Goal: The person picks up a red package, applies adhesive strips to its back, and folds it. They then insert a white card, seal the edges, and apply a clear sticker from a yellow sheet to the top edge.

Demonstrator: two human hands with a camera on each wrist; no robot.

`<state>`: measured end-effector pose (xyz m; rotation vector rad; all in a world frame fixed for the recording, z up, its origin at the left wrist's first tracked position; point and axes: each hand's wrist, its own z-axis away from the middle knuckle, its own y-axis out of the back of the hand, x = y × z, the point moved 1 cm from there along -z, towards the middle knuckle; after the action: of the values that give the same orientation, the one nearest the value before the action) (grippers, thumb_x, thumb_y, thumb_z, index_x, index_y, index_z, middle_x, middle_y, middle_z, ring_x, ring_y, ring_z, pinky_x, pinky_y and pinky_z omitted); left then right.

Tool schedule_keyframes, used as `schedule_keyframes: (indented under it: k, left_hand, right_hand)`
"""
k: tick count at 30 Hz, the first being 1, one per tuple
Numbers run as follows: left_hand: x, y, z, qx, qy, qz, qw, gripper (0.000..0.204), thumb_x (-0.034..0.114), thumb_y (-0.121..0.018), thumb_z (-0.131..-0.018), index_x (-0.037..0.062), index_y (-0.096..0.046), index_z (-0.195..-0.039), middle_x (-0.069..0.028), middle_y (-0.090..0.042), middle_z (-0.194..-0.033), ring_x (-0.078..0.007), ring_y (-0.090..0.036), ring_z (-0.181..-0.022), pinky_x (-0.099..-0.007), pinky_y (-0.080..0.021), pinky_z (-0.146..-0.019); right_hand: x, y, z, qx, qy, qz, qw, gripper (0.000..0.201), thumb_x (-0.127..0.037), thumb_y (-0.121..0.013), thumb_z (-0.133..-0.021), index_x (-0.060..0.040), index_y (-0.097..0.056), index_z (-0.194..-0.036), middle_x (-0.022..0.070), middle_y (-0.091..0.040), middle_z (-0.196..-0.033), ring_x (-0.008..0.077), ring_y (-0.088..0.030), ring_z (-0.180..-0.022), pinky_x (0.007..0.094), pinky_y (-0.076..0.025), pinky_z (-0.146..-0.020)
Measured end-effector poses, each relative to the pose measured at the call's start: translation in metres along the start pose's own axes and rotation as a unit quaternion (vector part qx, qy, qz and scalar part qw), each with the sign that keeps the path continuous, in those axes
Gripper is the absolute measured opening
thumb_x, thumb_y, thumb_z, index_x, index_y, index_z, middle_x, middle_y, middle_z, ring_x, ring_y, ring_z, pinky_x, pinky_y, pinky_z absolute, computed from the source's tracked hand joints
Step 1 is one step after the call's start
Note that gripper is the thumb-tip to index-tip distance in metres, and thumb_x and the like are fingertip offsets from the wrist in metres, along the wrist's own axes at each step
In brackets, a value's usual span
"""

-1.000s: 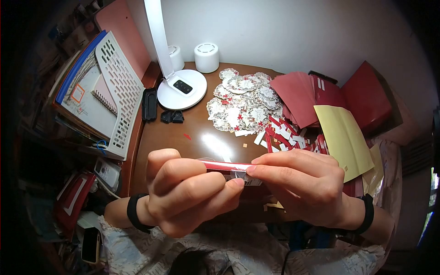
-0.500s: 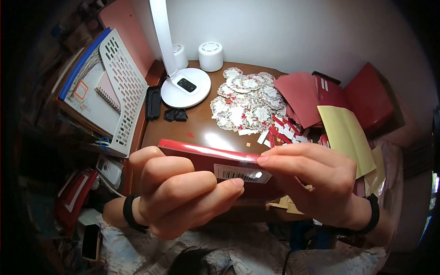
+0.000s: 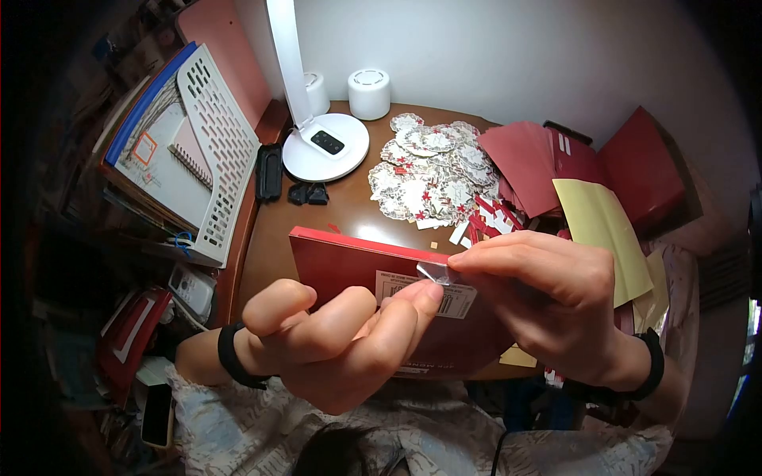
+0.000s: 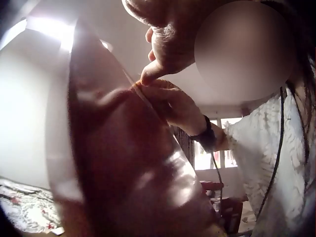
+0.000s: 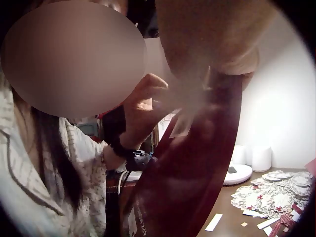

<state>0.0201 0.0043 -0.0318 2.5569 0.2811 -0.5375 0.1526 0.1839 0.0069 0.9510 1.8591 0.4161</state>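
Note:
A flat red box (image 3: 341, 259) is held up over the near part of the desk, its labelled face tilted toward the head view. My right hand (image 3: 548, 293) grips the box at its upper right edge, fingertips along the top. A small clear film tab (image 3: 432, 273) sticks out at that edge, and my left hand (image 3: 341, 337) pinches it between thumb and finger, other fingers curled. Behind those fingertips, the barcode label (image 3: 457, 304) is partly covered. The left wrist view shows the box's other face (image 4: 123, 153), glossy and plain.
Cut-out paper pieces (image 3: 432, 170) lie heaped on the desk, beside red and white scraps (image 3: 496, 218). Red sheets (image 3: 520, 166) and a yellow sheet (image 3: 599, 238) are at the right. A white lamp (image 3: 325, 159) and a perforated file holder (image 3: 214, 159) stand at the left.
The box has turned from edge-on to showing its barcode face. My left fingers have shifted right along it, from low beside the label up to the clear tab; the right hand stays on the edge.

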Motion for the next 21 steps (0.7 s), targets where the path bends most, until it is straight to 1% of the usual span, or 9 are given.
schedule_keyframes:
  k: [2,6,8,10,14,16,21]
  left_hand:
    - [-0.0032,-0.0002,-0.0032,0.003,-0.011,-0.015,1.000,0.016,0.024,-0.074,-0.082,0.0188,-0.079,-0.096,0.0149,-0.064,-0.094,-0.0035,-0.050,-0.082,-0.0315,-0.031,-0.080]
    - [-0.0041,0.0003,-0.0049,0.003,0.007,-0.011,1.000,0.017,0.024,-0.076,-0.080,0.0186,-0.079,-0.096,0.0148,-0.064,-0.093,-0.0038,-0.050,-0.082,-0.0305,-0.031,-0.077]
    - [-0.0052,0.0005,-0.0051,0.002,0.012,-0.007,1.000,0.018,0.025,-0.077,-0.079,0.0185,-0.080,-0.095,0.0147,-0.064,-0.093,-0.0040,-0.050,-0.082,-0.0305,-0.030,-0.077]
    - [-0.0063,0.0010,-0.0051,-0.009,0.010,0.000,1.000,0.018,0.025,-0.077,-0.078,0.0185,-0.080,-0.095,0.0143,-0.063,-0.093,-0.0046,-0.050,-0.082,-0.0307,-0.030,-0.076]
    - [-0.0070,-0.0004,-0.0053,-0.008,0.005,-0.006,1.000,0.019,0.025,-0.076,-0.078,0.0186,-0.080,-0.096,0.0136,-0.063,-0.093,-0.0051,-0.050,-0.083,-0.0312,-0.029,-0.076]
    - [-0.0087,0.0003,-0.0075,-0.037,-0.038,-0.009,0.999,0.030,0.027,-0.076,-0.074,0.0150,-0.081,-0.101,0.0083,-0.052,-0.094,-0.0127,-0.044,-0.082,-0.0338,-0.029,-0.073]
    - [-0.0071,-0.0038,-0.0071,-0.033,-0.038,-0.011,0.999,0.029,0.025,-0.076,-0.072,0.0135,-0.080,-0.099,0.0073,-0.054,-0.093,-0.0142,-0.046,-0.082,-0.0352,-0.030,-0.073]
  right_hand:
    - [0.0008,-0.0013,0.0005,0.000,0.002,0.000,1.000,0.015,0.007,-0.074,-0.083,0.0024,-0.074,-0.097,0.0147,-0.073,-0.085,0.0216,-0.073,-0.077,0.0292,-0.057,-0.067]
    - [0.0027,-0.0036,0.0020,-0.002,-0.004,-0.001,1.000,0.015,0.007,-0.074,-0.082,0.0022,-0.074,-0.097,0.0147,-0.073,-0.085,0.0216,-0.073,-0.076,0.0288,-0.057,-0.066]
    - [0.0066,-0.0069,0.0028,0.024,0.023,0.003,0.999,0.012,0.001,-0.072,-0.084,-0.0019,-0.071,-0.096,0.0135,-0.069,-0.081,0.0275,-0.070,-0.069,0.0352,-0.054,-0.058]
    - [0.0069,-0.0072,0.0038,0.023,0.021,0.008,0.999,0.013,0.001,-0.072,-0.083,-0.0021,-0.071,-0.096,0.0134,-0.069,-0.081,0.0279,-0.069,-0.069,0.0355,-0.054,-0.058]
    - [0.0076,-0.0090,0.0039,0.025,0.026,0.014,0.999,0.014,0.002,-0.072,-0.082,-0.0025,-0.071,-0.096,0.0131,-0.068,-0.080,0.0286,-0.069,-0.068,0.0360,-0.054,-0.058]
    - [0.0074,-0.0088,0.0038,0.021,0.024,0.015,0.999,0.015,0.002,-0.071,-0.082,-0.0026,-0.071,-0.096,0.0130,-0.068,-0.080,0.0285,-0.069,-0.068,0.0360,-0.054,-0.058]
    - [0.0091,-0.0104,0.0052,0.020,0.026,0.023,0.999,0.014,0.001,-0.071,-0.082,-0.0028,-0.071,-0.096,0.0123,-0.068,-0.081,0.0281,-0.069,-0.068,0.0357,-0.055,-0.059]
